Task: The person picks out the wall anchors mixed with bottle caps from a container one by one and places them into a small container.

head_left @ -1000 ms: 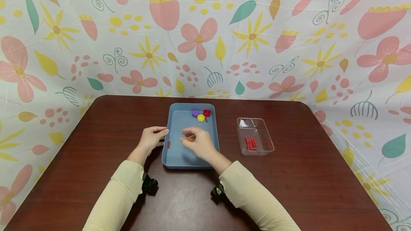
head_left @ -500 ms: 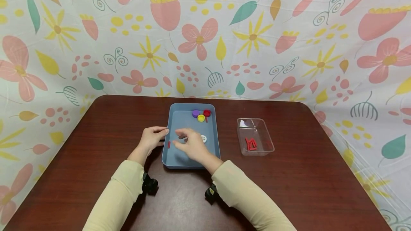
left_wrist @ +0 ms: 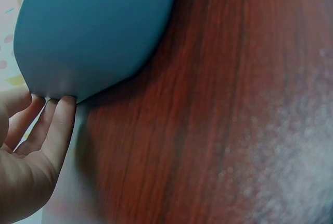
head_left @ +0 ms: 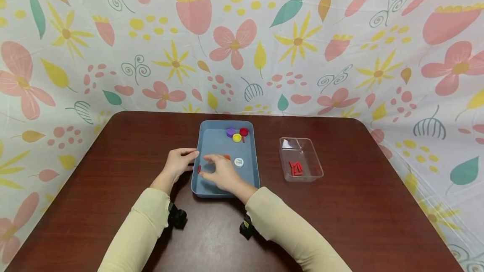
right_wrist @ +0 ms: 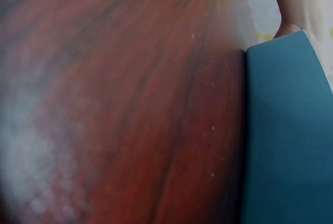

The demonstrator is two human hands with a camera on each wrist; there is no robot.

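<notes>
My left hand (head_left: 177, 163) holds the left rim of a blue-grey tray (head_left: 207, 126), thumb on the rim. In the left wrist view, its fingers (left_wrist: 61, 122) press against the tray's outer side. Over the tray's near left part is my right hand (head_left: 223, 174), thumb and forefinger apart. Close to those fingertips, a short red stick (head_left: 199, 169) lies by the left wall. A white round disc with dark marks (head_left: 239, 162) lies right of the hand. An orange piece (head_left: 227, 157) shows partly behind it; the rest is hidden.
Purple (head_left: 230, 132), yellow (head_left: 237, 138) and red (head_left: 243, 132) round caps sit in the tray's far right corner, beside a thin red stick (head_left: 243, 139). A clear plastic box (head_left: 316, 159) with several red sticks (head_left: 296, 168) stands to the right on the brown table (head_left: 359, 205).
My right hand has moved left toward the red stick by the wall and left the orange piece behind. The white disc has come into sight. My left hand stays on the rim.
</notes>
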